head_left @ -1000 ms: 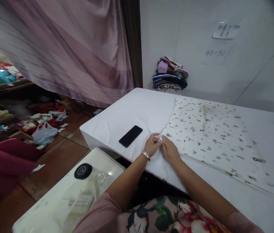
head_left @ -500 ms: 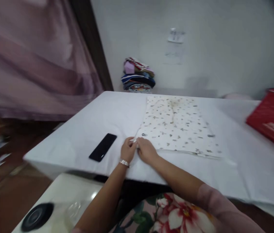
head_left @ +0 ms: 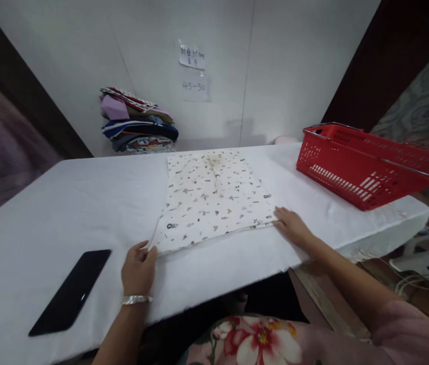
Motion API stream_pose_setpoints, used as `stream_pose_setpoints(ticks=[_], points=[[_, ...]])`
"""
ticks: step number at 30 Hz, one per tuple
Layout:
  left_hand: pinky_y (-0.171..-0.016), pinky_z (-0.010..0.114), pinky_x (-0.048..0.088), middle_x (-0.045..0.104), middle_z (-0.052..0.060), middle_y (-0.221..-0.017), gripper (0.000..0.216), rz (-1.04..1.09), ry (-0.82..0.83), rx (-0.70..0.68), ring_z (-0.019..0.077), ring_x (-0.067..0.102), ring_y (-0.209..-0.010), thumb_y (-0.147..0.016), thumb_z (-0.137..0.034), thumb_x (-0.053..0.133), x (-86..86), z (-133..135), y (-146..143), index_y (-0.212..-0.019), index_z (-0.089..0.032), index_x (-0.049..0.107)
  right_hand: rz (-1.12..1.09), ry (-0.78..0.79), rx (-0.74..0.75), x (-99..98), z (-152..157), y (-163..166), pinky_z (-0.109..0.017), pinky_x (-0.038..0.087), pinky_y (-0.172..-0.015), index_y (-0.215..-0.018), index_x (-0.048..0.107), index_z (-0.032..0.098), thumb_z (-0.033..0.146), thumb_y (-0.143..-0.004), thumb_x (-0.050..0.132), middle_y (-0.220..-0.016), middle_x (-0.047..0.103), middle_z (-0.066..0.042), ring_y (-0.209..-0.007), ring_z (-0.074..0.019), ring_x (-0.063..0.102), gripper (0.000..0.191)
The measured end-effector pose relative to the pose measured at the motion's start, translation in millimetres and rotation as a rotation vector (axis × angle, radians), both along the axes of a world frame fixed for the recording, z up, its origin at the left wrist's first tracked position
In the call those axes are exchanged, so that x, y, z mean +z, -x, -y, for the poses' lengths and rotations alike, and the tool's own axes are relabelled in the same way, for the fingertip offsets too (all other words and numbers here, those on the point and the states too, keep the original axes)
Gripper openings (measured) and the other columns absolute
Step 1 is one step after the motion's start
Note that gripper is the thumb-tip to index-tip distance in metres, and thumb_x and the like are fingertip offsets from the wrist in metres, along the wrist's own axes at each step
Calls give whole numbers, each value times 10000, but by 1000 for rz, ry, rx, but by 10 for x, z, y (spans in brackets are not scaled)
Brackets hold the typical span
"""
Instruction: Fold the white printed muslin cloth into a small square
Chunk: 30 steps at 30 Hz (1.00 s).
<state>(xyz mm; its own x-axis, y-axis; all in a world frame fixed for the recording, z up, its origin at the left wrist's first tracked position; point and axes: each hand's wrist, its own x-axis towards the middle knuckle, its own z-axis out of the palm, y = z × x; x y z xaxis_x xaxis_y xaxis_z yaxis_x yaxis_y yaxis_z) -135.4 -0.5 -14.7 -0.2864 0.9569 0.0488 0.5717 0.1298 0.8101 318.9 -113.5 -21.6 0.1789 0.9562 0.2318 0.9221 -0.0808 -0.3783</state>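
A white printed cloth (head_left: 214,203) with small grey and tan motifs lies folded flat on the white-covered table (head_left: 111,203). Brownish stains mark its far half. My left hand (head_left: 138,271), with a silver bracelet at the wrist, pinches the near left corner between thumb and fingers. At the near right corner is my right hand (head_left: 294,228), its fingertips closed over the cloth's edge; the thumb is mostly hidden. Between the two hands the near edge stretches almost straight, showing layered fabric.
A black phone (head_left: 72,291) lies left of my left hand. A red plastic basket (head_left: 359,172) with metal handles stands at the right. Folded fabrics (head_left: 138,121) are stacked behind the table's far edge. Paper notes (head_left: 195,86) hang on the wall.
My right hand has moved from beside my left hand at the near left corner to the near right corner. The view has turned right, bringing the whole basket into sight.
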Motion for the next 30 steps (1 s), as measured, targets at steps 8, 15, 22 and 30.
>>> stream_pose_setpoints(ticks=[8,15,22,30], points=[[-714,338,445,626,-6,-730,424,-56,22,8,200,597,-717,-672,-451,568,-4,-26,3,-1020,-213,613,-380,-20,-399,59,177,-499,-292,502,-623,-922,689,151,373,-862,460,-869,713,-101,-718,-180,651,325],[-747,341,453,631,-6,-765,450,-42,26,28,196,598,-747,-669,-453,576,13,1,-32,-1047,-211,614,-380,333,-397,284,-237,-229,-236,319,-462,-579,588,172,394,-797,576,-375,476,32,-374,-99,430,311],[-761,355,457,639,0,-742,422,-36,37,22,203,602,-740,-662,-427,586,61,4,-52,-1021,-208,623,-594,306,-370,439,-326,-196,-220,281,-431,-533,491,185,289,-737,630,-397,434,50,-389,-73,378,268],[-808,387,465,614,-23,-665,348,45,-17,93,215,601,-743,-653,-356,612,35,-17,-38,-970,-214,625,-810,478,-400,384,-252,-177,-211,221,-372,-525,436,189,331,-735,676,-410,423,32,-381,-62,349,348]])
